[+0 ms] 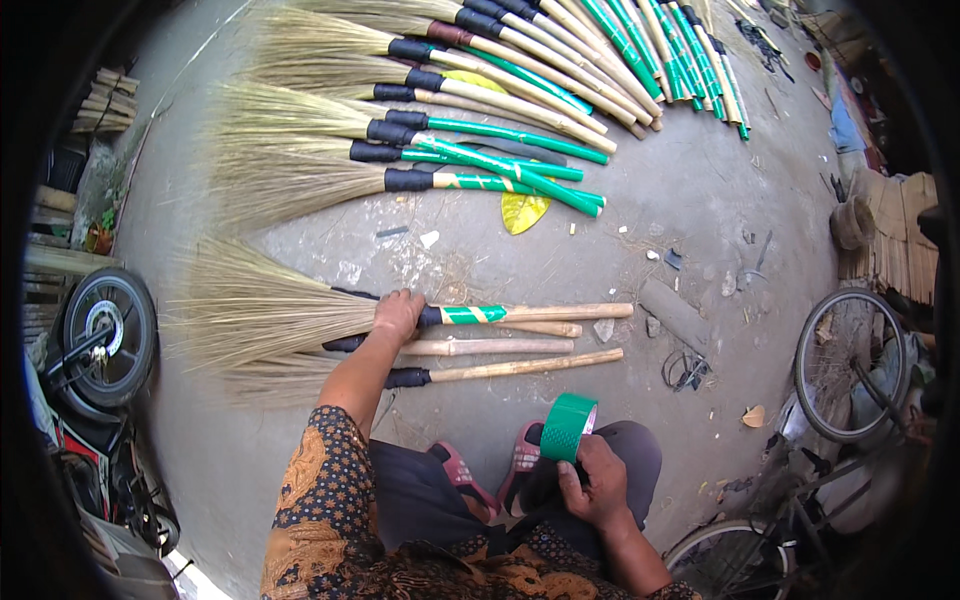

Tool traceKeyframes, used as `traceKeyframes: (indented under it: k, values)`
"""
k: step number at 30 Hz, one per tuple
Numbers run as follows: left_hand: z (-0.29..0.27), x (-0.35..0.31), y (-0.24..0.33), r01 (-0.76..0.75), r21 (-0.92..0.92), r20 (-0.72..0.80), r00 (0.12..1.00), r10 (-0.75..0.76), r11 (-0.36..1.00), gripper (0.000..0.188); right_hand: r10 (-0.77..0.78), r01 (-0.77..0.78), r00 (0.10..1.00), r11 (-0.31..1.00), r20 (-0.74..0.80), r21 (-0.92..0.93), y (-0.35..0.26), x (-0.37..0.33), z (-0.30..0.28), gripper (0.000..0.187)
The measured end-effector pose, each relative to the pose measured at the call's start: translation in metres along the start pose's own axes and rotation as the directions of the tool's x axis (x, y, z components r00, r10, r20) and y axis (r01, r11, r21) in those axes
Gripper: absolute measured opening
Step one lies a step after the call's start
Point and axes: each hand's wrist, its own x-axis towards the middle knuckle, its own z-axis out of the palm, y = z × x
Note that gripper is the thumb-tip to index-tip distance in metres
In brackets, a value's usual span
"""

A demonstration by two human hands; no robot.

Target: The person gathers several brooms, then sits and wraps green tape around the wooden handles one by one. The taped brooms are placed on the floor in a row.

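My left hand (398,314) is closed around the neck of a grass broom (285,308), beside its black binding. A short stretch of green tape (473,315) with bare gaps wraps the upper part of this broom's wooden handle (570,311). Under and beside it lie several other brooms with bare handles, among them the nearest broom (520,367). In front of my knees, my right hand (598,482) grips a roll of green tape (567,425) by its lower side, thumb toward me. The hidden fingertips seem to reach round the roll.
A fan of brooms with green-taped and bare handles (560,133) covers the far ground. A yellow leaf (523,210) lies by their ends. Scraps and a grey tube piece (672,315) are to the right. A motorbike wheel (108,335) stands left, a bicycle wheel (803,365) right.
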Motion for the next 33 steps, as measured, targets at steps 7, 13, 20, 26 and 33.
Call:
traceKeyframes:
  k: [7, 13, 20, 26, 33]
  values:
    - [-0.117, -0.111, -0.023, 0.002, 0.066, -0.226, 0.974, 0.013, 0.998, 0.061, 0.026, 0.028, 0.973, 0.972, -0.229, 0.232, 0.018, 0.039, 0.000, 0.018]
    - [-0.162, -0.255, 0.014, -0.015, -0.256, -0.280, 0.958, -0.059, 0.967, 0.054, 0.175, 0.080, 0.907, 0.822, -0.384, 0.563, -0.005, 0.029, -0.044, 0.021]
    - [-0.110, -0.295, 0.113, -0.498, -0.513, -0.251, 0.866, 0.433, 0.699, 0.094, 0.067, 0.096, 0.905, 0.930, -0.420, 0.355, -0.006, -0.002, -0.079, 0.027]
    - [-0.097, -0.248, 0.188, -0.602, -0.793, -0.552, 0.774, 0.309, 0.093, 0.054, 0.053, 0.014, 0.923, 0.985, -0.381, 0.170, -0.008, -0.024, -0.086, 0.024]
    - [-0.106, -0.233, 0.241, -0.549, -0.831, -0.547, 0.770, 0.328, -0.096, 0.037, -0.049, -0.011, 0.930, 0.987, -0.364, -0.161, -0.012, -0.041, -0.083, 0.029]
